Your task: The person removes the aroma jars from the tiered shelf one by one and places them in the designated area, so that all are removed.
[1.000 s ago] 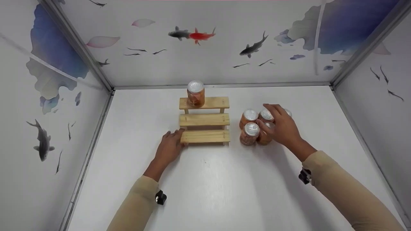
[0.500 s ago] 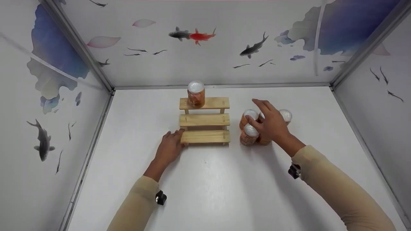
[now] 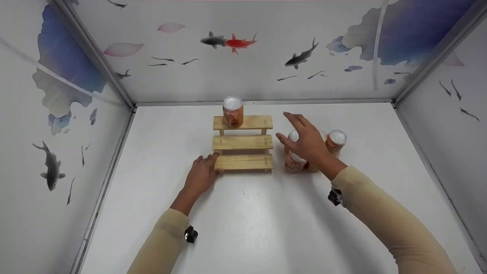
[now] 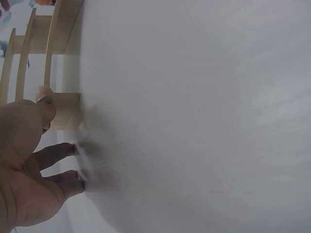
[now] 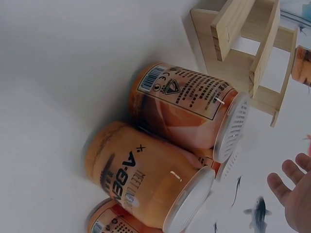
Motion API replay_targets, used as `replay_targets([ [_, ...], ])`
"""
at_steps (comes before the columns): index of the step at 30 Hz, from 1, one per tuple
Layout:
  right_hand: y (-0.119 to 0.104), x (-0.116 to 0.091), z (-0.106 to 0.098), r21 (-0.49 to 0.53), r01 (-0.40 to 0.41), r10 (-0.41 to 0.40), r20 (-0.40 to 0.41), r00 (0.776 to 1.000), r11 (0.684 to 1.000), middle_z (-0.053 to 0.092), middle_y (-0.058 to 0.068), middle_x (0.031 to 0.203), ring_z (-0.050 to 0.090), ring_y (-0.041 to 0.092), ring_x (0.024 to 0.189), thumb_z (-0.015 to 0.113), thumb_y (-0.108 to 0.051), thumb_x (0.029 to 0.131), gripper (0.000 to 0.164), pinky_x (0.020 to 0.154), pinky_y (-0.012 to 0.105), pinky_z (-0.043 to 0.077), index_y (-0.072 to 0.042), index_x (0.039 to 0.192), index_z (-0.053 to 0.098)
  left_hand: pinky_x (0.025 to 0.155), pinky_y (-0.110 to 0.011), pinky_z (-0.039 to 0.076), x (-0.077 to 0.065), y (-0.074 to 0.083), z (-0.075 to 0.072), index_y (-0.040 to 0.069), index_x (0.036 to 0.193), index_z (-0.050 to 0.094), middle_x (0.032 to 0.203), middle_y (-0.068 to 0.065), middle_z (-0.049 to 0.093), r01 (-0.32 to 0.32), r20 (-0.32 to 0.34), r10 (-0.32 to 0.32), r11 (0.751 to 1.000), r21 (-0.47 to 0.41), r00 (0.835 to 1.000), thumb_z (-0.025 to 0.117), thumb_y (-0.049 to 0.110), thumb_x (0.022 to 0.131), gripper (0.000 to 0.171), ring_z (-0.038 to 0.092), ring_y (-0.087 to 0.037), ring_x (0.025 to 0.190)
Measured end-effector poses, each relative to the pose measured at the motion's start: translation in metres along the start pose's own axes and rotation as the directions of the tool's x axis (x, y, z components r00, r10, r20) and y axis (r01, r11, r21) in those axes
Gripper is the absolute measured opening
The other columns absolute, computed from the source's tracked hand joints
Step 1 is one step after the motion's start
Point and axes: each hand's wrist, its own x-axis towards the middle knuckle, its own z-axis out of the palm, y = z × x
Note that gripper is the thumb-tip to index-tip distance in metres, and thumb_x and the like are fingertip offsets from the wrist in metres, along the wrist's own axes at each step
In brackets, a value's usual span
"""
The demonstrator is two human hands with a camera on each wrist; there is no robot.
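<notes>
A wooden three-step rack [image 3: 243,162] stands on the white table, with one orange can [image 3: 233,116] upright on the left of its top step. My left hand [image 3: 199,177] grips the rack's lower left end; in the left wrist view its thumb [image 4: 45,99] lies on the step edge and two fingertips reach the tabletop. Above the clustered cans to the rack's right, my right hand [image 3: 309,141] hovers with fingers spread, holding nothing. It partly hides several of them, including the front can [image 3: 295,163]. The right wrist view shows orange cans [image 5: 146,174] with pale lids, close together.
Another can [image 3: 336,142] stands at the right side of the cluster. White walls [image 3: 262,80] with painted fish enclose the table at the back and both sides, meeting it along metal edging.
My right hand has moved left and slightly away from me over the cans, its fingers spreading toward the rack. The right-side can has come into view. My left hand and the rack stay put.
</notes>
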Motion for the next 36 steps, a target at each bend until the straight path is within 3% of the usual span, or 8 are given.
replay_targets([
  [10,-0.021,0.017,0.012,0.010,0.013,-0.013,0.033,0.999,1.000,0.058,0.015,0.160,0.066,0.041,0.139,0.074,-0.044,0.107,0.074,0.114,0.058,0.058,-0.015,0.169,0.046,0.131,-0.064,0.040,-0.001,0.002,-0.001,0.013,0.166,0.050,0.164,-0.024,0.057,0.036,0.016,-0.035,0.999,-0.017,0.999,0.073,0.032,0.108,0.065,0.042,-0.055,0.159],
  [19,-0.033,0.029,0.025,0.069,0.061,-0.063,0.033,0.997,0.996,0.056,0.016,0.161,0.065,0.041,0.139,0.074,-0.041,0.108,0.074,0.114,0.060,0.057,-0.015,0.170,0.044,0.127,-0.069,0.042,-0.001,0.002,0.001,0.010,0.163,0.054,0.159,-0.029,0.060,0.012,-0.024,-0.013,1.000,-0.022,1.000,0.075,0.028,0.107,0.063,0.046,-0.058,0.155],
  [26,-0.046,0.037,0.036,0.095,0.060,-0.064,0.037,0.997,0.994,0.056,0.017,0.160,0.067,0.044,0.136,0.076,-0.042,0.107,0.076,0.116,0.062,0.056,-0.014,0.170,0.044,0.130,-0.065,0.041,-0.002,0.003,-0.002,0.013,0.165,0.052,0.163,-0.026,0.058,0.038,0.001,-0.038,0.999,-0.003,0.999,0.073,0.031,0.108,0.063,0.044,-0.056,0.157],
  [36,-0.061,0.050,0.051,0.071,0.082,-0.084,0.030,0.996,0.994,0.058,0.019,0.158,0.068,0.042,0.136,0.076,-0.038,0.107,0.075,0.115,0.057,0.058,-0.011,0.169,0.044,0.130,-0.065,0.042,0.000,0.003,-0.001,0.015,0.165,0.052,0.163,-0.024,0.058,0.042,0.009,-0.042,0.999,-0.016,0.999,0.074,0.028,0.108,0.063,0.043,-0.054,0.158],
])
